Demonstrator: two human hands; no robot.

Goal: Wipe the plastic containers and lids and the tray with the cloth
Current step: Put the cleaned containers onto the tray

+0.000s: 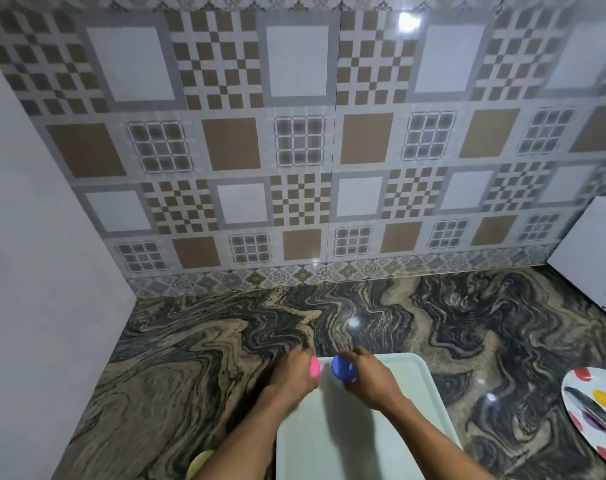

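This is a home kitchen. A glossy tiled wall (pixel 294 150) in brown-and-white checks and squares backs a counter (pixel 190 341) of swirled dark stone. A white appliance (pixel 592 251) stands at the right edge, and a spotted plate (pixel 582 386) and a pale tray (pixel 414 375) lie on the counter.

Swirled dark stone counter (pixel 190 341): pale tray (pixel 423 393) at front, spotted plate (pixel 585 386) at right, white appliance (pixel 592 251) behind it.

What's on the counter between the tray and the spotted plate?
Nothing. In the head view, only bare counter lies between the tray and the plate.
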